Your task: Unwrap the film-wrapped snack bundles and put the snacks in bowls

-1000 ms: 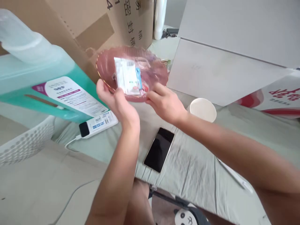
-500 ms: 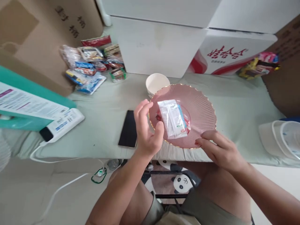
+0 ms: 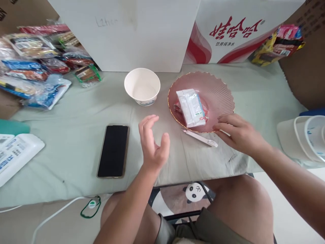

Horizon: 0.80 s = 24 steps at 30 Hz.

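A pink ribbed plate [image 3: 218, 95] with a gold rim rests on the pale green cloth. On it lie a white and blue packet [image 3: 191, 107] and a red wrapper [image 3: 177, 107] partly under it. My right hand [image 3: 237, 134] lies at the plate's near rim, fingers stretched out and touching the edge. My left hand [image 3: 152, 147] hovers above the cloth left of the plate, fingers spread, holding nothing. A thin white stick [image 3: 199, 138] lies on the cloth between my hands.
A white paper bowl [image 3: 142, 85] stands left of the plate. A black phone [image 3: 113, 150] lies face up near the front edge. Several snack packets [image 3: 38, 71] are heaped at the far left. White boxes [image 3: 127, 30] stand behind. Stacked white bowls [image 3: 304, 139] sit at right.
The plate came down from the air onto the cloth at the right. My left hand let go of it and drew back, open. The view swung right and down.
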Motion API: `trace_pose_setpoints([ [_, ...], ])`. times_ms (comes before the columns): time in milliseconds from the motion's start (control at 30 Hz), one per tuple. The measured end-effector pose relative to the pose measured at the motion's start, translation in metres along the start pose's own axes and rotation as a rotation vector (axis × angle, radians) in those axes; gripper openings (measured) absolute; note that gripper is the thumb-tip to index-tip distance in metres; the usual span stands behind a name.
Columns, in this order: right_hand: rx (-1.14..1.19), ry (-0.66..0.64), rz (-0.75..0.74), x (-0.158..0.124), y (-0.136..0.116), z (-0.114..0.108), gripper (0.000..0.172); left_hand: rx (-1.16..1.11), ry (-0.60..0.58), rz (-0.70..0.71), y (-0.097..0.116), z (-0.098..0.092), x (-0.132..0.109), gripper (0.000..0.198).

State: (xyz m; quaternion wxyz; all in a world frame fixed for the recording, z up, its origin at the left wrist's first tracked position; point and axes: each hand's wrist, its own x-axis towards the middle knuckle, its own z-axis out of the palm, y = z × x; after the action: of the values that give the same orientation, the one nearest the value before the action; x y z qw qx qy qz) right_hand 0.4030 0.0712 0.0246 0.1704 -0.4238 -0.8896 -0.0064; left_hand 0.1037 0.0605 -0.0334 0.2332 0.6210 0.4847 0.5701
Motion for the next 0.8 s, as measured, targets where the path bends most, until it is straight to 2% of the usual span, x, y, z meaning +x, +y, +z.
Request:
trace_pose_setpoints([
  [67,0.028,-0.028,0.035,0.011,-0.007,-0.01,0.02,-0.009,-0.015,0.003,-0.001,0.001,0.001,0.044],
  [100,0.015,-0.026,0.124,0.019,-0.013,-0.014,0.024,-0.009,-0.019,-0.002,-0.002,0.001,0.001,0.044],
  [200,-0.127,-0.013,0.541,0.052,-0.031,-0.016,0.034,0.009,-0.023,-0.049,-0.004,0.002,0.003,0.043],
  [267,-0.135,-0.048,0.67,0.076,-0.039,-0.009,0.045,0.015,-0.026,-0.078,-0.005,0.001,0.003,0.043],
  [333,-0.043,-0.123,0.674,0.097,-0.043,0.004,0.062,0.006,-0.028,-0.082,-0.006,-0.001,0.003,0.043],
  [433,0.061,-0.322,0.728,0.115,-0.041,0.022,0.096,-0.005,-0.03,-0.08,-0.007,-0.004,0.003,0.041],
  [500,0.103,-0.393,0.747,0.118,-0.037,0.03,0.106,-0.005,-0.019,-0.085,-0.007,-0.005,0.004,0.04],
  [700,0.053,-0.304,0.719,0.114,-0.031,0.034,0.108,-0.059,0.007,-0.071,-0.004,-0.006,0.007,0.036],
  [800,0.045,-0.263,0.732,0.116,-0.029,0.03,0.115,-0.094,0.028,-0.096,-0.003,-0.01,0.009,0.034],
])
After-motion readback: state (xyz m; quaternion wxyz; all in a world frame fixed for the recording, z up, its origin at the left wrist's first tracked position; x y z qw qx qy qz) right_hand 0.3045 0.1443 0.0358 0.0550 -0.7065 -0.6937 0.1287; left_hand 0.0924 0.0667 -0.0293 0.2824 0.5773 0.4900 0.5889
